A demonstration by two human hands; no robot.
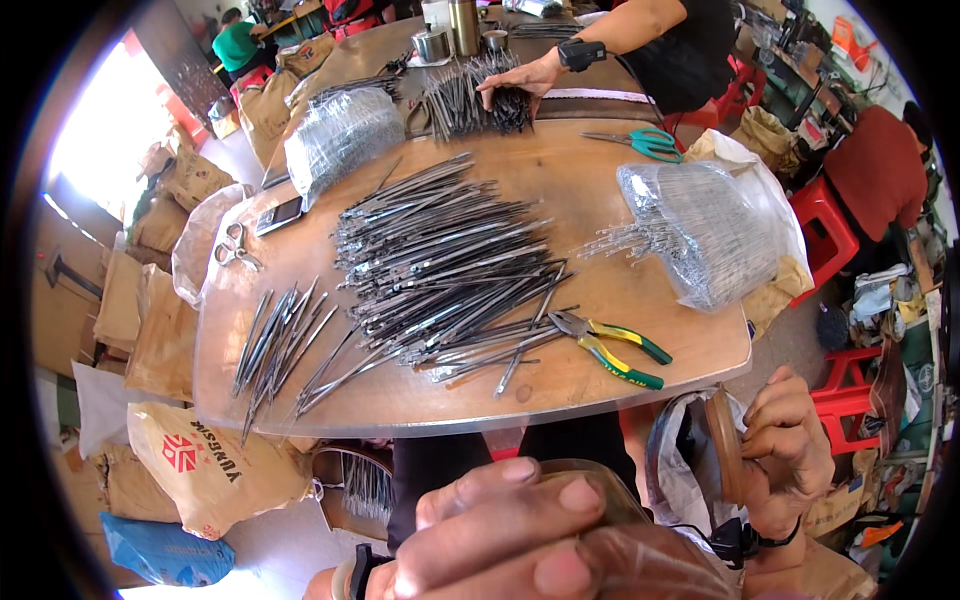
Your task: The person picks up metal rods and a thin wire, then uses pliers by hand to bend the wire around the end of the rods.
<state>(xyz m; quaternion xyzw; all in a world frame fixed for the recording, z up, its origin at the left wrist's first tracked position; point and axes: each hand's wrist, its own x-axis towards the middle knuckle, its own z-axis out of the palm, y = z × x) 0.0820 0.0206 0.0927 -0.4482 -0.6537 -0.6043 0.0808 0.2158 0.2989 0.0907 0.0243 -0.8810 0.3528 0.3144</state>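
Low in front and close to the view, my left hand (510, 530) has its fingers curled over a brownish, see-through sheet-like thing (650, 555) whose kind I cannot make out. Further right, my right hand (790, 450) is closed at the brown rim (724, 450) of an open holder with a whitish plastic lining. On the table before me lies a large heap of thin dark metal strips (440, 265), with a smaller bunch (280, 345) to its left. Pliers with yellow-green handles (615, 348) rest at the heap's right side.
Plastic-wrapped bundles of strips lie at the right (700, 235) and far left (345, 140). Small scissors (236, 248), a phone (280, 215) and teal-handled scissors (640, 142) lie on the table (590, 190). Across it, another person's hand (525, 82) touches upright strips. Sacks (215, 465) stand left.
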